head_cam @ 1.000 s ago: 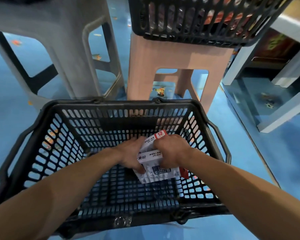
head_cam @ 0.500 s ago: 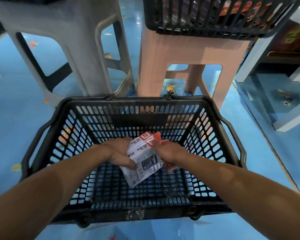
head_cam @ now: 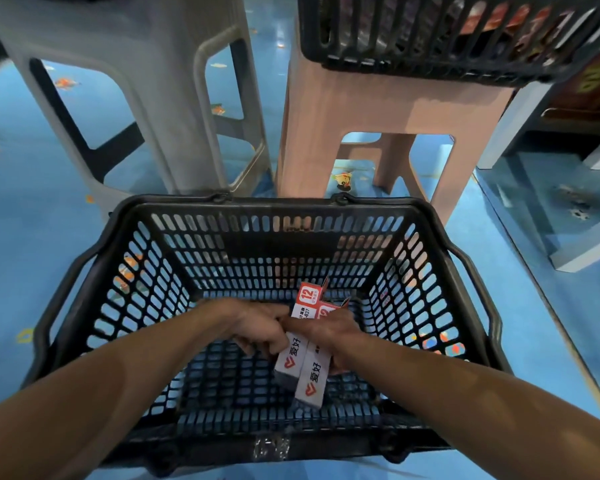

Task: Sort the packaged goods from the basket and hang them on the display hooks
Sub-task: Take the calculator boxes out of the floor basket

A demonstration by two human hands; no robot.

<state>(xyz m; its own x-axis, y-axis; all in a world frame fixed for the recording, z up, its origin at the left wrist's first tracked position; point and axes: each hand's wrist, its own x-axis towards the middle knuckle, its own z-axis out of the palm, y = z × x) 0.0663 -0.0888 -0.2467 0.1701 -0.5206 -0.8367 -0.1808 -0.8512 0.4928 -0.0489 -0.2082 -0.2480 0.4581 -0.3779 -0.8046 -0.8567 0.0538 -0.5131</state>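
- Two bare hands low inside the near basket [head_cam: 274, 202]: left hand [head_cam: 257, 329] curled round the left box [head_cam: 291, 360], right hand [head_cam: 331, 332] clasped round the right box [head_cam: 314, 379].
- Two slim white-and-red boxes in all, pressed side by side and touching, tilted, red "12" ends pointing toward the far wall, held just above the mesh bottom, right of centre.
- Two black plastic shopping baskets: the near one open below the camera, the second basket [head_cam: 430, 60] seated on the pink stool [head_cam: 378, 105] at upper right.
- Two plastic stools beyond the near basket's far rim: grey stool [head_cam: 146, 64] at left, the pink one at right, just beside each other.
- Middle of each box covered by fingers; small print on the white faces too fine to read.
- Goods in the second basket blurred behind its slats, only red and pale patches showing.
- Stool tops and the second basket's upper part cut off by the top edge; both forearms cut off at the bottom corners.
- Whatever supports the near basket out of sight beneath it.
- Glossy blue floor [head_cam: 25, 220] all round, dotted with small motifs, among them a cartoon sticker [head_cam: 342, 178] between the pink stool's legs.
- White furniture legs [head_cam: 520, 123] at right, with dark shelving behind, too blurred to identify.
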